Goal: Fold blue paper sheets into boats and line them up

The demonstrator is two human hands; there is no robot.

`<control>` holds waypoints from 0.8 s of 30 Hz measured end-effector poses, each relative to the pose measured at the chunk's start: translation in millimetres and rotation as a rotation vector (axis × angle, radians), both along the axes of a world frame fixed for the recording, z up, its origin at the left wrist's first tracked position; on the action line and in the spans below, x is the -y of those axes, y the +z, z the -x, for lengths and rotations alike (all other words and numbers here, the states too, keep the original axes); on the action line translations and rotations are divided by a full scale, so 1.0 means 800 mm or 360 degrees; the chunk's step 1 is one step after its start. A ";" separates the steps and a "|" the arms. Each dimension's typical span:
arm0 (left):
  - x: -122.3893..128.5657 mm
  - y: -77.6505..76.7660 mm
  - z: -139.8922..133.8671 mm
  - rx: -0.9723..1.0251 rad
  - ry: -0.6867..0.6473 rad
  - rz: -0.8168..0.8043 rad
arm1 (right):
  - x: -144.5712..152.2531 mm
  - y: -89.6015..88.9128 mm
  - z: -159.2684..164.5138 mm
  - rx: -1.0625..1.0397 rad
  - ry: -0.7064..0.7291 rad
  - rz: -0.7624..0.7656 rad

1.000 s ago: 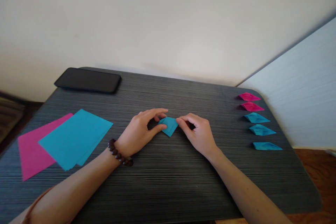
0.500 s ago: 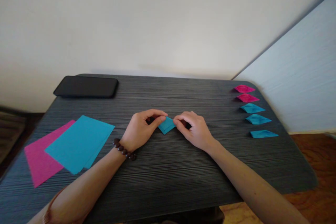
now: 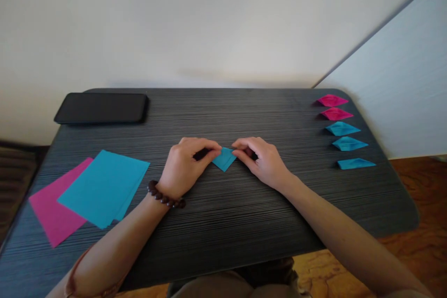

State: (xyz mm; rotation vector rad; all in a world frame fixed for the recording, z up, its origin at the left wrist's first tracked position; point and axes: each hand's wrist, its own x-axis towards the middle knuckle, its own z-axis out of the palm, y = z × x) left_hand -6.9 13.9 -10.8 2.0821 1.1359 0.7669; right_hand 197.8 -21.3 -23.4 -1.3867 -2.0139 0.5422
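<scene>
A small folded blue paper is held at the middle of the dark table, one corner pointing toward me. My left hand, with a dark beaded bracelet at the wrist, pinches its left upper edge between thumb and fingers. On the opposite side, my right hand pinches the right corner the same way. The fingertips cover parts of the paper's upper edges.
Blue square sheets overlap a pink sheet at the left. Behind them lies a black flat case. Along the right edge stand two pink folded boats and three blue folded boats. A wall backs the table.
The view has shifted slightly, so the table sits a little higher. Both hands keep their pinch on the blue paper, which has turned slightly and now points more squarely toward me.
</scene>
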 end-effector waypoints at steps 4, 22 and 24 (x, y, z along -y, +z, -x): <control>-0.002 -0.006 0.004 -0.0148 -0.0227 -0.0299 | 0.000 0.000 -0.004 0.0072 0.0060 -0.0022; -0.006 -0.008 0.012 -0.0568 -0.0488 -0.0610 | -0.005 -0.005 -0.006 0.0175 0.0132 -0.0082; -0.005 -0.007 0.013 -0.0596 -0.0511 -0.0613 | -0.005 -0.005 -0.007 0.0179 0.0139 -0.0093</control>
